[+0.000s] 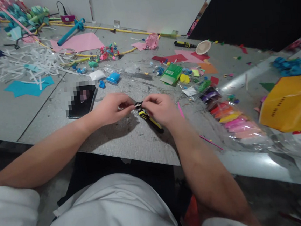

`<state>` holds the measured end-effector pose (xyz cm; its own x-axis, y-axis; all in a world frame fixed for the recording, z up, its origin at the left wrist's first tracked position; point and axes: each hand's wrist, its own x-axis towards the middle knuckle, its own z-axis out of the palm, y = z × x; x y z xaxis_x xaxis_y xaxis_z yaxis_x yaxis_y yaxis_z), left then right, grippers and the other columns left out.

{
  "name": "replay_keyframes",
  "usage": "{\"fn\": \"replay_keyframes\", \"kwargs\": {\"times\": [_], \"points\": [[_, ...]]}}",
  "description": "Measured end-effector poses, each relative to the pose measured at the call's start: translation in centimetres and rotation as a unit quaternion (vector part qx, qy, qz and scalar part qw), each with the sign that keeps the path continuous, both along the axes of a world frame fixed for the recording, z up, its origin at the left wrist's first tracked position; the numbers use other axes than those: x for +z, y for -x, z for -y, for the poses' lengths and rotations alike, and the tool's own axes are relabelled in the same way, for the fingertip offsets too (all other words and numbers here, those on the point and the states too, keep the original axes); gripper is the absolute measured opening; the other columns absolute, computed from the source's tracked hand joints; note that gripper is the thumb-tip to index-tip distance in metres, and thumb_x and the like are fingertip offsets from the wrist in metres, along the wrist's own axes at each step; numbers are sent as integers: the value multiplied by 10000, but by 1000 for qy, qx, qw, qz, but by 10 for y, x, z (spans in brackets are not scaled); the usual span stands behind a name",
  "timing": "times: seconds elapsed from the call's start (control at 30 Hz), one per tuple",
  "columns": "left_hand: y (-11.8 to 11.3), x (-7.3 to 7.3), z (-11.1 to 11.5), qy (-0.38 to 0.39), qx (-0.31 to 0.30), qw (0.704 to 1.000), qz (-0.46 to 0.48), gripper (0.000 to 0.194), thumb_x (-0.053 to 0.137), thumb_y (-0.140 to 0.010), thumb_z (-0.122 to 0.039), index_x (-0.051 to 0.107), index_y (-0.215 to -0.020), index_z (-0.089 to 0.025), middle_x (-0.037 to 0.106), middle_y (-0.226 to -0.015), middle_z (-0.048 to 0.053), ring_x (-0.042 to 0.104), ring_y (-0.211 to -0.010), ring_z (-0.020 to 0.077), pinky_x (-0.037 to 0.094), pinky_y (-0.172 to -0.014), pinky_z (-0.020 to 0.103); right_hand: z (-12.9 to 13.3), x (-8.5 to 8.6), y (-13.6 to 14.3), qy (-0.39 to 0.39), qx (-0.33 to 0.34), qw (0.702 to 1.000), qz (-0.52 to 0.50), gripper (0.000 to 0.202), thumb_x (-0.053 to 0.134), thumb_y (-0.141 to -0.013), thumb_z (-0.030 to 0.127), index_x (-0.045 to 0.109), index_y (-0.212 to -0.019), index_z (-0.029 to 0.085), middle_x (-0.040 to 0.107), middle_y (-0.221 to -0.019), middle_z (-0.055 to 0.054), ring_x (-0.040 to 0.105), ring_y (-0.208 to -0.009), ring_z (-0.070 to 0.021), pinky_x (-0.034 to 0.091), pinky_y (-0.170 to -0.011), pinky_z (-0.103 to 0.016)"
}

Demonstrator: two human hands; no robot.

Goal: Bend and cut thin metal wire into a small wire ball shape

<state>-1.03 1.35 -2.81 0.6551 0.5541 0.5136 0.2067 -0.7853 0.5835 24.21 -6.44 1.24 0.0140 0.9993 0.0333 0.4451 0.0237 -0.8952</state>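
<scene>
My left hand (114, 108) and my right hand (159, 107) meet fingertip to fingertip over the grey table (132, 142). Both are closed in a pinch on a small dark piece (138, 105) between them, too small to make out well. Just beneath, a tool with black and yellow handles (151, 121) lies slanting on the table, its head partly hidden by my fingers. A phone (86, 99), partly pixelated, lies left of my left hand. White (97, 75) and blue (113, 78) soft packets rest beyond my hands.
White paper strips (37, 61) and blue paper (29, 86) spread at the left. A green packet (171, 74), bagged coloured clay (237, 121) and a yellow package (289, 104) lie on the right. A yellow cable (122, 30) runs along the back.
</scene>
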Motion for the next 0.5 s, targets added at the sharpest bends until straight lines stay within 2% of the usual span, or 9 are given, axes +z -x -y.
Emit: {"fn": "replay_keyframes", "kwargs": {"times": [0.07,0.13,0.2,0.27,0.33,0.37,0.4,0.43,0.5], "points": [[6,0,-12,6,79,997,6,297,865,-1147,-490,819,-960,-264,818,-891,56,671,-791,213,506,-750,392,-15,2,-16,-3,-142,989,-43,181,742,-928,224,699,-757,264,570,-611,63,509,-623,-155,411,-674,-374],[15,0,-27,12,165,986,20,239,843,-1140,-424,798,-967,-265,828,-940,66,666,-818,223,521,-773,395,-28,4,-34,-24,-284,955,-78,246,690,-986,179,653,-766,283,524,-613,71,463,-589,-149,376,-648,-395],[23,-4,-42,1,217,976,-1,158,837,-1119,-366,815,-1010,-253,825,-943,60,638,-828,222,521,-797,385,-35,5,-48,-32,-336,940,-51,293,623,-1063,161,662,-797,276,509,-630,70,448,-586,-149,372,-656,-418],[29,-9,-54,-11,231,972,-44,171,900,-1024,-321,785,-923,-248,767,-851,39,564,-809,210,494,-796,366,-33,6,-57,-15,-281,958,62,336,550,-1158,203,737,-880,229,598,-678,22,525,-638,-168,423,-690,-423],[32,-15,-61,-6,227,971,-74,237,968,-919,-257,749,-828,-257,708,-772,18,481,-777,204,502,-813,369,-25,5,-59,1,-194,967,164,306,646,-1192,328,806,-970,191,743,-802,-48,642,-759,-194,502,-771,-411],[32,-18,-63,0,224,971,-89,278,993,-866,-217,732,-782,-263,670,-727,4,450,-766,202,509,-824,374,-20,5,-57,10,-155,968,195,260,774,-1148,400,833,-1012,186,809,-898,-76,695,-839,-209,538,-826,-404],[32,-20,-64,5,221,970,-102,311,1012,-823,-182,722,-750,-268,645,-697,-6,437,-764,203,520,-841,381,-14,5,-55,20,-120,968,218,268,924,-1049,450,857,-1054,191,858,-1007,-99,737,-923,-229,566,-882,-401],[31,-22,-64,10,219,969,-113,328,1020,-799,-154,721,-732,-271,630,-682,-12,438,-768,206,531,-862,388,-9,5,-53,34,-83,966,244,371,1049,-920,468,876,-1109,200,885,-1126,-120,769,-1011,-256,589,-934,-404],[30,-25,-63,19,217,968,-125,328,1013,-801,-124,728,-730,-270,627,-686,-14,450,-778,212,545,-906,404,-2,5,-47,57,-25,955,290,602,1177,-696,437,889,-1181,228,880,-1282,-139,794,-1160,-316,623,-1010,-422]]}}
